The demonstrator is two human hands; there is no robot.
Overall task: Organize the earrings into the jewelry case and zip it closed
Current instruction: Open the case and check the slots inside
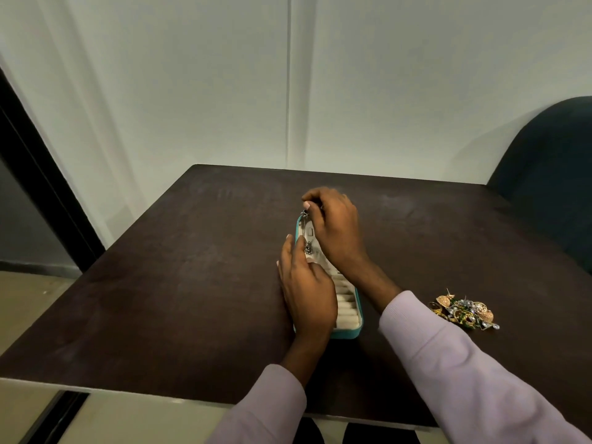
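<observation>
We pinch a silver earring (304,214) in our right hand (336,225) over the open jewelry case (347,331) mid-desk (192,283); our left hand (306,286) pinches another earring (308,248).

Bare dark table (192,283) lay open left of the teal jewelry case (347,333), both hands crowded over the case, loose earring pile (464,310) occupied the right, chair back (551,187) blocked far right

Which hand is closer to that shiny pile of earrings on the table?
Right. The right hand works over the far end of the jewelry case, the left hand rests along its left side, farther from the earring pile.
</observation>
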